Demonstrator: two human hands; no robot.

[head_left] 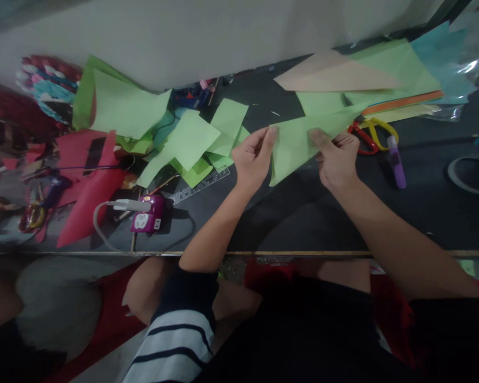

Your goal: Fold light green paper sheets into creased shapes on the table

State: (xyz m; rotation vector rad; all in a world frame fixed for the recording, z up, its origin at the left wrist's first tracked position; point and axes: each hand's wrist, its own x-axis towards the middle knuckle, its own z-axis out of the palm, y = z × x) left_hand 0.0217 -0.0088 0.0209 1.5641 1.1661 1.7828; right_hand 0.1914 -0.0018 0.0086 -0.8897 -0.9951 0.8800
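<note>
A light green sheet of paper [293, 146] is held up between my two hands, above the dark table. My left hand [253, 157] pinches its left edge between thumb and fingers. Further right, my right hand [337, 157] grips the same sheet, its thumb lying across the face of the paper. Just past my right hand lie scissors [383, 130] with red and yellow handles, their blades partly covered by paper. A purple stick [397, 162], perhaps a marker or glue, rests beside them. Left of my left hand are several cut green paper pieces [193, 141].
A clear ruler [201, 186] and a purple plug adapter [148, 214] with a white cable lie left. Red paper [91, 186] and larger green sheets [127, 106] spread beyond. Coloured sheets [395, 66] and a tape roll [473, 174] are right. Another person's leg [59, 298] shows lower left.
</note>
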